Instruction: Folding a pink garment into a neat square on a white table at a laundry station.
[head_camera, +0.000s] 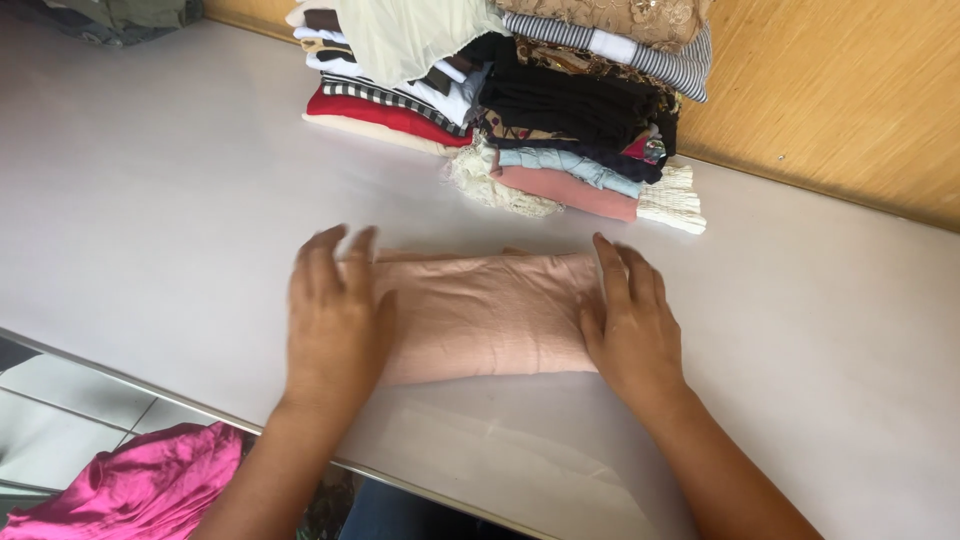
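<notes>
**Two flat hands on one folded pink cloth**

Widest of all, a pale tabletop (150, 200), running out of view on every side but the near edge. Behind it, a wooden wall (830, 90), seen only in part. At the far edge, a tall stack of folded clothes (560, 110), top cut off by the frame; layers of red, black, striped, blue and salmon, individual garments hard to separate. Toward the near middle of the tabletop, well apart from that stack, a folded pink cloth (480, 315), lying flat as a long rectangle, both ends covered by hands. Below the near edge at lower left, a bright magenta fabric (140, 485), bunched, partly cut off. At upper left, a scrap of dark green-grey cloth (110, 15), barely showing.

Left hand (335, 320) pressed palm down on the cloth's left end, grip spread, fingers blurred, pinching nothing. Right hand (625, 320) palm down on the right end, fingers flat and close together, likewise holding nothing pinched.
</notes>
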